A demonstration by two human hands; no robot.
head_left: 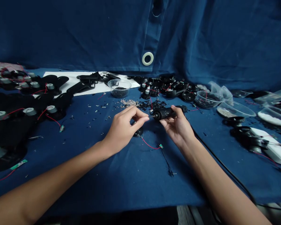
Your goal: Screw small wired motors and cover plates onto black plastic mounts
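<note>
My right hand (178,126) grips a black cylindrical tool (163,113), probably an electric screwdriver, with its thin tip pointing left. My left hand (124,128) pinches at that tip (151,116) between thumb and fingers; whatever is held there is too small to make out. Below my left hand lies a round black part (138,132). Its red wire (150,146) runs to a small green circuit board (161,146) on the blue cloth (140,178).
Several black parts with grey cylinders and red wires (29,111) cover the left side. Ahead lie silver screws (128,102), black bits, and a glass bowl (119,87). Bowls of granules (236,110) and white plastic parts (269,145) sit right. A black cable (224,165) crosses the cloth.
</note>
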